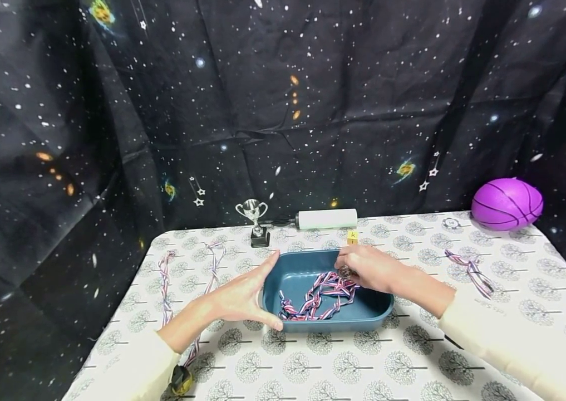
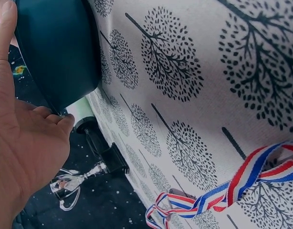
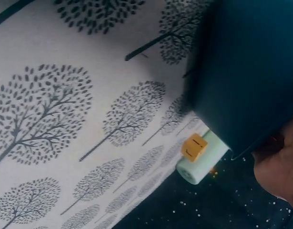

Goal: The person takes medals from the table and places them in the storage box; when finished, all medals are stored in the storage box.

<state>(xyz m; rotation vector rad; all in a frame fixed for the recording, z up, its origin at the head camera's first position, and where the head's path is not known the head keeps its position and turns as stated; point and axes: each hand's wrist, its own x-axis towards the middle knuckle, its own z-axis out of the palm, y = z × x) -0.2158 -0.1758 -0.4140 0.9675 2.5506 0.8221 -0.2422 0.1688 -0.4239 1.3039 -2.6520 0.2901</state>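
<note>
A dark blue plastic bin (image 1: 328, 326) with rounded corners stands on the table. My left hand (image 1: 240, 292) grips its left end, thumb at the near rim and fingers at the far rim. Inside lie tangled red, white and blue ribbons (image 1: 313, 303). My right hand (image 1: 370, 267) reaches over the far right rim and pinches a round, shiny medal (image 1: 345, 272) above the ribbons; the fingers partly hide it. In the left wrist view, fingertips of the left hand (image 2: 34, 148) touch the bin's edge (image 2: 60, 52). The bin wall (image 3: 251, 62) hides most of the right hand in the right wrist view.
Striped ribbons (image 1: 165, 289) lie left, with a dark and gold medal (image 1: 181, 380) near the left sleeve. Another ribbon (image 1: 470, 273) lies right. Behind stand a silver trophy (image 1: 257, 223), a white cylinder (image 1: 328, 218), a yellow letter block (image 1: 352, 237), a round token (image 1: 451, 223) and a purple ball (image 1: 507, 204).
</note>
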